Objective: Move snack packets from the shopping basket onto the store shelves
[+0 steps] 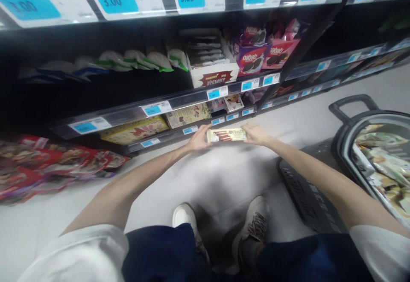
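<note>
The packet [226,135] lies lengthwise between the left hand [200,138] and right hand [254,134], equally near both, each hand's fingers gripping one end.

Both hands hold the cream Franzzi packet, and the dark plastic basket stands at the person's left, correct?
No: the head view shows the dark plastic basket at the person's right. The left hand and right hand hold the cream rectangular Franzzi packet.
</note>
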### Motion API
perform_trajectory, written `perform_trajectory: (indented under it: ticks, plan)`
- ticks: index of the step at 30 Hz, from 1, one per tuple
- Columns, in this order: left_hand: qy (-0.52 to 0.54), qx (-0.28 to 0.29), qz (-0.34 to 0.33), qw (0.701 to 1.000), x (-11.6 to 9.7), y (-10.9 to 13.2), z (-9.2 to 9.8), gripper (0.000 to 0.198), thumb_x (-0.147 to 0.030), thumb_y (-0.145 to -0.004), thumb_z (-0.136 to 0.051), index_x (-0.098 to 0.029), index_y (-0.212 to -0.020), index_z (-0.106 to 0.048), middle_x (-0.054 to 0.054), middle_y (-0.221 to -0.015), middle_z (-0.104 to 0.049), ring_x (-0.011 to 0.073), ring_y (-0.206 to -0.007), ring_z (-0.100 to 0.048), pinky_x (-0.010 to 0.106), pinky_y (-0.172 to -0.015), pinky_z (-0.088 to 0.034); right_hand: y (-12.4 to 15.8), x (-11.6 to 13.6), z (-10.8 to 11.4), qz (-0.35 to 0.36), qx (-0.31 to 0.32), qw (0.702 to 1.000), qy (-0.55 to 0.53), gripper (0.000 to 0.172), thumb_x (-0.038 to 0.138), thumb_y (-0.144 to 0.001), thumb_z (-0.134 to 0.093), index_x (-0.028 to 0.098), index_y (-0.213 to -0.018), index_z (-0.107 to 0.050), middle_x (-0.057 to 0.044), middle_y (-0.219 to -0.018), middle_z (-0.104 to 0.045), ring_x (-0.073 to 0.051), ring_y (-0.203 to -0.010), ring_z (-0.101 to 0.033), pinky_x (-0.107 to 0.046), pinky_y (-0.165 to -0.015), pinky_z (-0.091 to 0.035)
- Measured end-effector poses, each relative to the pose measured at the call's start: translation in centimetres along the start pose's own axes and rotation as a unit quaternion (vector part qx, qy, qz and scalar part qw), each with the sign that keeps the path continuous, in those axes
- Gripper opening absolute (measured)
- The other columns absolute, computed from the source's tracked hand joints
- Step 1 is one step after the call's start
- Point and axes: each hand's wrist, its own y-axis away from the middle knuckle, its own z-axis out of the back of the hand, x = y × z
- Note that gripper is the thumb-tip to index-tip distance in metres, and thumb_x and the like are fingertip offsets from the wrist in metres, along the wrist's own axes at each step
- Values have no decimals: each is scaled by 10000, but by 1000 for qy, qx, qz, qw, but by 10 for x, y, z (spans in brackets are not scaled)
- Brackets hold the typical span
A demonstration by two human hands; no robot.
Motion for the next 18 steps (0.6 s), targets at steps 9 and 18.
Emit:
perform_trajectory:
  ticks: [9,18]
  plan:
    - [-79,23,-45,996,-7,-2,5,724,-272,-666,-732,-198,-1362,-548,96,-1325,-565,256,-1076,-628,359,-932,-525,2,-11,-6,-12,-12,1000,-8,593,345,-796,-698,92,-1305,-531,-202,-1230,-639,-339,-1150,-572,-406,-962,-411]
    - [-66,7,-49,997,-1,-4,9,663,-293,-695,-701,-182,-1339,-590,84,-1314,-596,216,-981,-643,325,-896,-520,-4,-12,-7,-30,-20,999,-15,582,339,-763,-718,114,-1270,-542,-194,-1206,-646,-347,-1141,-567,-417,-957,-409]
